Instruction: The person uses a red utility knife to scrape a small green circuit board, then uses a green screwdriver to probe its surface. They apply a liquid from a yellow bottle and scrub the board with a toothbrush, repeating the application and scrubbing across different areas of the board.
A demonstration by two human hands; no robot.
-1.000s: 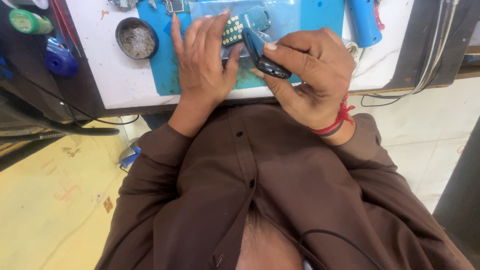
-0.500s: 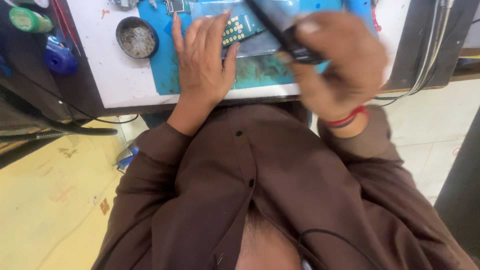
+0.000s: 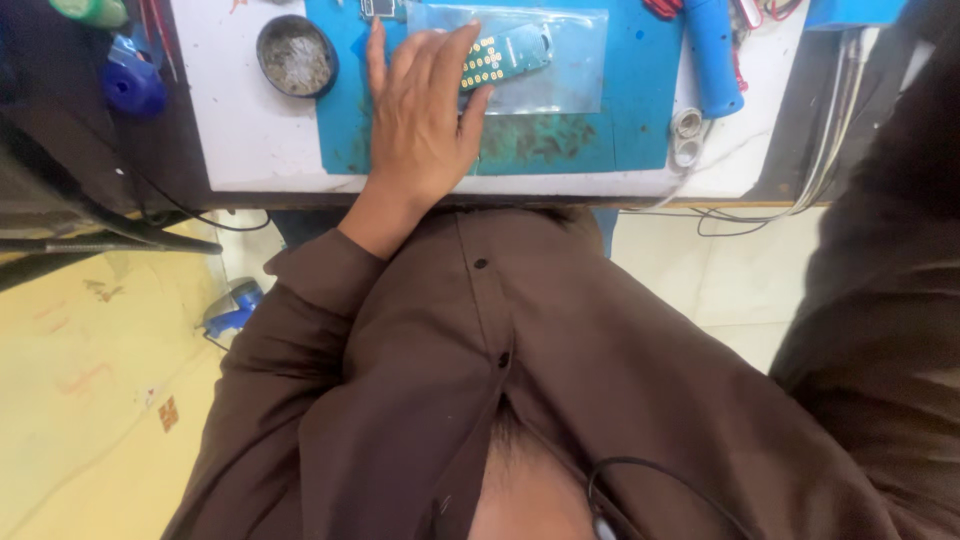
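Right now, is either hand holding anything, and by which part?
The left hand lies flat with its fingertips pressing the near end of the green circuit board; no closed grip. The right hand is out of view.

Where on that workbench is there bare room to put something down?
Bare white top lies between the round tin and the bench's near edge. The blue mat is bare below the clear bag. The blue tool crowds the right.

The left hand point(image 3: 420, 110) lies flat, palm down with fingers spread, its brown-sleeved forearm bent, while the right sleeve rises at the frame's edge.
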